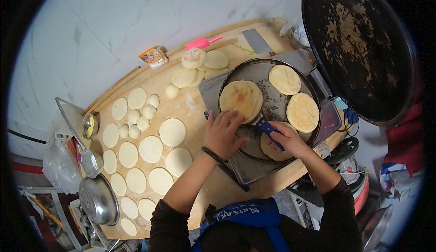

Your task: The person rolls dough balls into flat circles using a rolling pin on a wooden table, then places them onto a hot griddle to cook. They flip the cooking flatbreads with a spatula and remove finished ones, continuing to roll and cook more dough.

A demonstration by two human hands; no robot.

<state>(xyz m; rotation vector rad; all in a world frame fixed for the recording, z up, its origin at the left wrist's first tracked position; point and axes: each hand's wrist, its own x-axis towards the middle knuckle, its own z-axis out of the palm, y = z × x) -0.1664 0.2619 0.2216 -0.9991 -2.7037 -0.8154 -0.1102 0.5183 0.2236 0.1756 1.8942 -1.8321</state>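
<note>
My right hand (284, 137) is closed around the blue handle of a spatula (269, 132), whose metal end reaches the lower edge of a browned flatbread (242, 98). Spread fingers of my left hand (226, 132) touch that same flatbread near its lower left. It lies at the left of a round electric griddle (262, 73). Two paler flatbreads, one at the top (285, 79) and one at the right (302, 112), lie on the same plate. Another flatbread (272, 146) is partly hidden under my right hand and the spatula handle.
The griddle's dark lid (357, 47) stands raised at the right. Rolled dough rounds (172, 132) and several dough balls (149, 112) cover the wooden board (201, 115). Stacked flatbreads (184, 77), a pink scraper (197, 43) and a metal basin (98, 199) are also there.
</note>
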